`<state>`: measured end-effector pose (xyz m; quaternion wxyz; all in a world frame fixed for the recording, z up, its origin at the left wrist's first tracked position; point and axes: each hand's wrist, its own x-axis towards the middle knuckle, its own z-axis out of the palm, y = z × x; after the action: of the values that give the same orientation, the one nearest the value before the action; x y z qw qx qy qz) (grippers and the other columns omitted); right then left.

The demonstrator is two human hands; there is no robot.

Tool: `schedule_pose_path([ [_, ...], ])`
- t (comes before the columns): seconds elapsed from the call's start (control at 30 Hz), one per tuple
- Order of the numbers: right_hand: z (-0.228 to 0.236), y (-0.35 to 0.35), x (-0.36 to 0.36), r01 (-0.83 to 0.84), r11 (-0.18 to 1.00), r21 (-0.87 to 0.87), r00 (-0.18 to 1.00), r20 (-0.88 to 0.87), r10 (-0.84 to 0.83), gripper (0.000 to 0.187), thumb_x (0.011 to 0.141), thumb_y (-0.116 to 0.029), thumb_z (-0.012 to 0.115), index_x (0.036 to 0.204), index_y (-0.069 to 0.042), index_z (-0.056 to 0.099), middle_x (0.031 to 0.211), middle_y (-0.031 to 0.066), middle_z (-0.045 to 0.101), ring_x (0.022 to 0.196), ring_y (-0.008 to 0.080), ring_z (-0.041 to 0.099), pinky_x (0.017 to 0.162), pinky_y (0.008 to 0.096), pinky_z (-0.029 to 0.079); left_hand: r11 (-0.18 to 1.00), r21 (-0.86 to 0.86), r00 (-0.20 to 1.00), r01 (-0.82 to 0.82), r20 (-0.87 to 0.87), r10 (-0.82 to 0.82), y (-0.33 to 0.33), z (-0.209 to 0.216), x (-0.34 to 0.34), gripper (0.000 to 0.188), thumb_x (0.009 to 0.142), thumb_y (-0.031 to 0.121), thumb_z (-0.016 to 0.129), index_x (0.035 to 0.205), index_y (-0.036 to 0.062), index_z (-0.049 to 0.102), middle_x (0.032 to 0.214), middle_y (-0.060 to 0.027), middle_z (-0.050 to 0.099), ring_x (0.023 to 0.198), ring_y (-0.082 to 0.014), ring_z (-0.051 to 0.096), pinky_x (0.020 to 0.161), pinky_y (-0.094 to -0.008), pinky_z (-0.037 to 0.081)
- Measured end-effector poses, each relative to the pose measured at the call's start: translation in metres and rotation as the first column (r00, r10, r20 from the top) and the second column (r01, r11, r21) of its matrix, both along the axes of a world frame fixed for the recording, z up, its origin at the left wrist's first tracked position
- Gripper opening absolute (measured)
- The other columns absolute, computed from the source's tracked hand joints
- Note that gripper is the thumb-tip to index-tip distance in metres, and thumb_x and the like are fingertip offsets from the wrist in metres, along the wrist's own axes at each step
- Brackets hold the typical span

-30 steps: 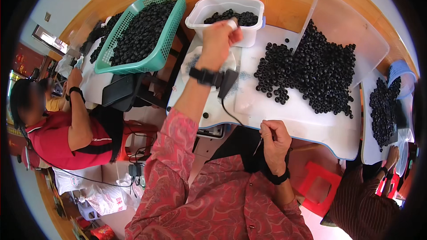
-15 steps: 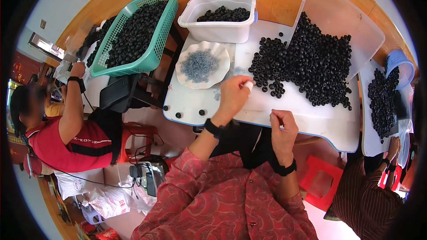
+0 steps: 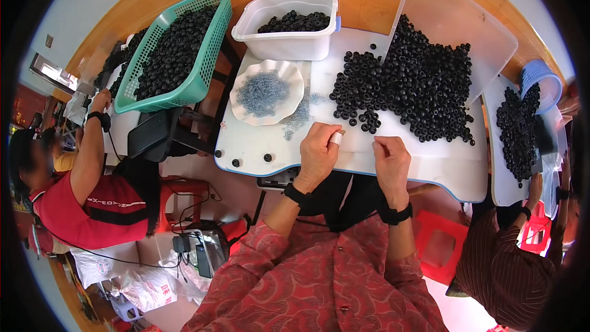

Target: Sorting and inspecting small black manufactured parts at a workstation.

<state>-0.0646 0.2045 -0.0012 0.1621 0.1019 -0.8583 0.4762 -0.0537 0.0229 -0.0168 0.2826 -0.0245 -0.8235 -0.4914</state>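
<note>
At the near edge of the white table [image 3: 424,163], the left hand [image 3: 319,154] is held curled, its thumb and fingers pressed together, with a white wrap [image 3: 336,138] worn on one finger. Just beside it, the right hand [image 3: 392,163] is held with thumb and forefinger pinched. Whether anything is gripped by either cannot be told. Three loose beads [image 3: 268,157] are noted along the edge at left. Beyond the hands, a wavy-rimmed plate [image 3: 296,80] is filled with tiny blue-grey beads [image 3: 263,92], some scattered beside it. The black beads [image 3: 430,86] are heaped at right, backed by a tipped clear bin [image 3: 458,31]. The tub [image 3: 283,45] is set farther back, its floor hidden by its contents. The co-worker [image 3: 501,264] at right is partly lost in the dark rim.
</note>
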Motion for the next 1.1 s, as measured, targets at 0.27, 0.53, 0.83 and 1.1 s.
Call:
schedule_pose_path([
  [0.27, -0.008, 0.037, -0.022, 0.184, 0.958, 0.220, 0.982, -0.090, -0.168, 0.017, 0.084, -0.001, 0.067, 0.101, 0.000, 0.067, 0.098, 0.0161, 0.062, 0.074, 0.0295, 0.062, 0.068, 0.0400, 0.051, 0.999, 0.044, 1.000, -0.007, -0.005, 0.008, 0.000, 0.001, 0.001, 0.021, 0.083, -0.005, 0.064, 0.101, 0.0025, 0.071, 0.092, -0.0115, 0.067, 0.075, -0.0236, 0.068, 0.065, -0.0298, 0.053],
  [0.53, -0.012, 0.045, -0.044, 0.194, 0.899, 0.393, 0.976, -0.170, -0.136, 0.034, 0.082, 0.003, 0.065, 0.116, 0.000, 0.064, 0.111, 0.0145, 0.060, 0.099, 0.0331, 0.059, 0.085, 0.0405, 0.050, 0.999, 0.054, 1.000, 0.000, -0.025, 0.002, -0.002, -0.001, 0.002, 0.020, 0.084, -0.005, 0.064, 0.101, 0.0028, 0.071, 0.092, -0.0110, 0.067, 0.075, -0.0228, 0.067, 0.065, -0.0303, 0.052],
  [0.83, 0.002, 0.033, -0.049, 0.045, 0.971, 0.234, 0.999, -0.038, -0.037, 0.030, 0.082, 0.007, 0.062, 0.110, 0.000, 0.067, 0.103, 0.0146, 0.062, 0.081, 0.0271, 0.064, 0.074, 0.0370, 0.053, 0.994, 0.108, 0.999, 0.009, -0.041, -0.004, -0.004, -0.002, 0.003, 0.020, 0.083, -0.005, 0.064, 0.101, 0.0030, 0.070, 0.090, -0.0109, 0.067, 0.074, -0.0234, 0.067, 0.065, -0.0306, 0.052],
  [1.1, 0.006, 0.026, -0.059, 0.056, 0.903, 0.426, 0.998, 0.007, -0.066, 0.023, 0.083, -0.001, 0.066, 0.107, -0.004, 0.067, 0.098, 0.0138, 0.061, 0.077, 0.0280, 0.064, 0.070, 0.0391, 0.052, 0.987, 0.161, 0.999, 0.011, -0.052, -0.003, -0.005, -0.004, 0.004, 0.024, 0.082, -0.007, 0.061, 0.102, 0.0037, 0.070, 0.092, -0.0117, 0.066, 0.076, -0.0258, 0.067, 0.066, -0.0320, 0.053],
])
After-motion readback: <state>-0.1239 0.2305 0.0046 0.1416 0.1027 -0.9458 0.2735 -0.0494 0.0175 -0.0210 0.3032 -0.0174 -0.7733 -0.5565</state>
